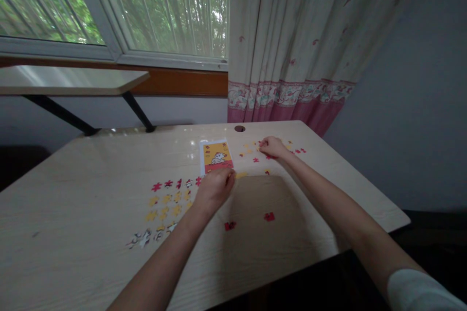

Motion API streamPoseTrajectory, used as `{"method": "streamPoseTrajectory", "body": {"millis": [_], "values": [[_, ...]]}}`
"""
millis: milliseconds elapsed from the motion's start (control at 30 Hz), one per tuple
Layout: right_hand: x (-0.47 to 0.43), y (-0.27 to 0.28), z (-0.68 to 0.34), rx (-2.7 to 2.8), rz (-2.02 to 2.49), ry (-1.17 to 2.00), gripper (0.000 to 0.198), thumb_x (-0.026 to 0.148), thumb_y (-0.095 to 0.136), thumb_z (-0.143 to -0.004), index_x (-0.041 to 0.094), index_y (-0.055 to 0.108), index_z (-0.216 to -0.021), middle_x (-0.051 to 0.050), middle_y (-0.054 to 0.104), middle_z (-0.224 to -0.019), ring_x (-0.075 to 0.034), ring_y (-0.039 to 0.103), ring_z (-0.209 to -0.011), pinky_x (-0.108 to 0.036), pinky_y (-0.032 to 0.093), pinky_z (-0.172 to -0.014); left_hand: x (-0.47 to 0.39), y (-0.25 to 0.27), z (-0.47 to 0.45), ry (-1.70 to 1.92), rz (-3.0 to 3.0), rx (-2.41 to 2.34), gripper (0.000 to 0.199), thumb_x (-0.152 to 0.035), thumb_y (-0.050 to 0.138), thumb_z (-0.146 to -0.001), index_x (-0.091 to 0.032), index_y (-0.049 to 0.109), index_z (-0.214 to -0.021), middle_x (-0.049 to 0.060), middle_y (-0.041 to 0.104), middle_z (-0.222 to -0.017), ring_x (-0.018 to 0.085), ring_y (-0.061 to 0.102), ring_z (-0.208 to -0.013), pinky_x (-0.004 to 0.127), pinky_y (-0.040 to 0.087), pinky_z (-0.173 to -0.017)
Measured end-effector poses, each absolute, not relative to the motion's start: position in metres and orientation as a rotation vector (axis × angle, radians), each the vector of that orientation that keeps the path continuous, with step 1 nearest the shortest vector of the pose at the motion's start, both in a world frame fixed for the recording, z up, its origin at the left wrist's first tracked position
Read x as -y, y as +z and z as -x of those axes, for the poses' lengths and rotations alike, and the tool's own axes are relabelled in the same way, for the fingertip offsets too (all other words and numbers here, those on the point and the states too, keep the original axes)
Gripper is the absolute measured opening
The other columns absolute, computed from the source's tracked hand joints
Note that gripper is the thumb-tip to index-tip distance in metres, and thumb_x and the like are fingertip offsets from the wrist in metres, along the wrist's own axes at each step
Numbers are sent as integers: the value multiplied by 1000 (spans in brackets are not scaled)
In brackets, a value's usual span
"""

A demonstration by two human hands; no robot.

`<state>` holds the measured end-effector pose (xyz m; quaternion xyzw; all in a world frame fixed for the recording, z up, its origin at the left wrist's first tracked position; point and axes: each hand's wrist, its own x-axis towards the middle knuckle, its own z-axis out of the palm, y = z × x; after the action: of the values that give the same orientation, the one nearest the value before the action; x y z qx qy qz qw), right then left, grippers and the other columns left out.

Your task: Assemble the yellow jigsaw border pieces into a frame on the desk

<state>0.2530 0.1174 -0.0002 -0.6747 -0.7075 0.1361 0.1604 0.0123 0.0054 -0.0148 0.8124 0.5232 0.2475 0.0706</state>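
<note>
My left hand point(216, 187) is closed above the table, just below a printed picture card point(218, 154) of a white animal on yellow and red. Its curled fingers hide whatever they may hold, and a yellow puzzle piece point(241, 175) shows right beside the fingertips. Farther right, my right hand point(273, 147) pinches down at a puzzle piece point(260, 149) among scattered yellow and red ones. Left of my left hand, red pieces point(156, 186), yellow pieces point(164, 212) and white patterned pieces point(145, 238) lie in rows, partly hidden by my forearm.
Two red pieces, one point(230, 226) left of the other point(269, 216), lie near the front of the wooden table point(91, 194). A raised shelf point(73, 80) stands at the back left. Behind are a window and a curtain point(288, 58); a round cable hole point(240, 129) is near the back edge.
</note>
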Motion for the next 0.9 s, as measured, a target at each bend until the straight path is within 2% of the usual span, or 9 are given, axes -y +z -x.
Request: {"method": "streamPoseTrajectory", "body": {"millis": [167,367,500,633,900], "values": [[-121,2,-253,2134,1866,293,19,14,60,-73,12,71,-88,-10,70,-82,-17,62,-75,-24,42,-68,-3,-12,-17,600,-2439,-1591,21,-20,47,-87,-17,67,-92,7,70,-81,19,63,-71,29,46,-65],[-128,5,-245,2364,1674,309,22,14,55,-76,14,73,-88,-8,71,-82,-16,61,-73,-22,41,-67,-2,-11,-18,556,-2448,-1594,22,-21,46,-87,-18,67,-91,6,71,-82,18,64,-71,28,45,-65],[-130,7,-239,2429,1650,363,19,21,59,-77,14,73,-88,-7,71,-80,-14,60,-69,-22,40,-63,-2,-11,-18,558,-2462,-1602,22,-22,46,-88,-19,67,-91,6,71,-82,19,64,-72,28,45,-65],[-132,6,-234,2479,1663,397,23,28,67,-72,14,71,-90,-5,70,-82,-13,58,-68,-22,37,-58,-1,-12,-17,556,-2466,-1600,22,-22,46,-88,-19,67,-92,5,71,-83,18,64,-73,28,44,-64],[-141,5,-228,2454,1699,616,17,18,71,-65,13,68,-81,-2,66,-73,-10,52,-59,-21,35,-54,-1,-14,-17,597,-2501,-1598,22,-23,46,-87,-20,68,-90,6,71,-82,18,64,-72,28,45,-63]]}}
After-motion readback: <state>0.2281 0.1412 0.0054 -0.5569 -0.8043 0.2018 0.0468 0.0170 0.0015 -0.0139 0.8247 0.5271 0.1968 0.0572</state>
